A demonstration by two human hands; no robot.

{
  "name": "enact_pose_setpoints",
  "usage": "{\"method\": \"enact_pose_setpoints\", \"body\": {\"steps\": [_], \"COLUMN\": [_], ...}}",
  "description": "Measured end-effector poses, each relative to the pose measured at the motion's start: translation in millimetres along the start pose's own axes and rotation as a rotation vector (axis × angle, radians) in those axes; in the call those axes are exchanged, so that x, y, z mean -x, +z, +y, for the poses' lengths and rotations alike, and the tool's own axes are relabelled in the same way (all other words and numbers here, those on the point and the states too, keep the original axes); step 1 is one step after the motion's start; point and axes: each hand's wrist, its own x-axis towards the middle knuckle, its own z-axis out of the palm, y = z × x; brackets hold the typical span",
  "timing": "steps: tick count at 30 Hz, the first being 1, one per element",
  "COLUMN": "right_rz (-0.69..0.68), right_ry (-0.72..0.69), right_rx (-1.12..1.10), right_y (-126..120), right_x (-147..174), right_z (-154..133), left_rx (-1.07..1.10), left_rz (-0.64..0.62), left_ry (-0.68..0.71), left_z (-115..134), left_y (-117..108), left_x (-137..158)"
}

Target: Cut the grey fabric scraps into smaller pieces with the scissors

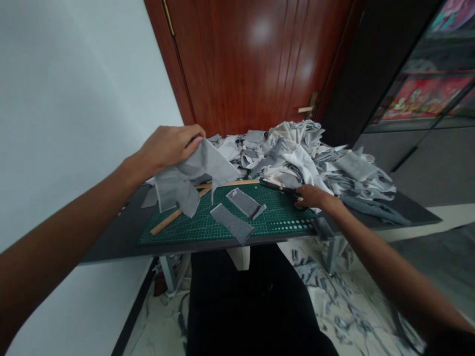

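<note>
My left hand (181,141) is closed on a grey fabric piece (200,165), raised above the left part of a green cutting mat (185,228). The cloth hangs down in several loose flaps. At the right side of the mat, my right hand (310,196) is closed around the handles of black scissors (276,186), whose blades point left along the mat. Between the hands lie two cut grey fabric strips, a nearer strip (232,223) and a farther strip (245,203). Wooden rulers (166,222) rest on the mat, partly behind the hanging cloth.
A large heap of grey and white fabric scraps (297,148) covers the back and right of the dark table (111,242). Behind it stands a brown wooden door (241,64); a white wall (74,99) is at left. More scraps (315,277) litter the floor.
</note>
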Motion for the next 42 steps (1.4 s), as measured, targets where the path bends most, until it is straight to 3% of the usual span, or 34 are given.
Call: {"method": "enact_pose_setpoints", "body": {"steps": [2,5,8,10,14,21,26,31,35,37,39,42], "right_rz": [0.094,0.432,0.744,0.826,0.860,0.812,0.546,0.601,0.475,0.507,0.640,0.746], "right_ry": [-0.063,-0.266,-0.453,-0.496,-0.500,-0.428,-0.486,-0.479,-0.513,-0.495,-0.426,-0.306], "right_rx": [-0.055,-0.300,-0.498,-0.558,-0.627,-0.793,-0.897,-0.974,-0.964,-0.900,-0.841,-0.876], "right_y": [-7,-27,-50,-63,-79,-87,-93,-94,-86,-84,-85,-90], "right_x": [3,11,19,21,13,-10,-17,-13,-4,1,5,4], "right_z": [-11,-41,-81,-105,-130,-114,-123,-152,-161,-158,-152,-138], "left_rx": [-0.010,0.011,0.061,0.096,0.159,0.253,0.301,0.299,0.285,0.275,0.270,0.276], "left_rz": [-0.036,-0.070,-0.013,0.052,0.155,0.127,0.122,0.114,0.093,0.060,0.020,-0.023], "left_ry": [0.046,0.118,0.165,0.173,0.164,0.126,0.095,0.108,0.140,0.158,0.187,0.233], "left_z": [7,16,26,34,47,39,29,38,48,50,50,46], "left_y": [-3,-8,-14,-21,-35,-37,-33,-37,-41,-42,-42,-35], "left_x": [-8,-20,-31,-35,-36,-31,-36,-36,-33,-33,-33,-36]}}
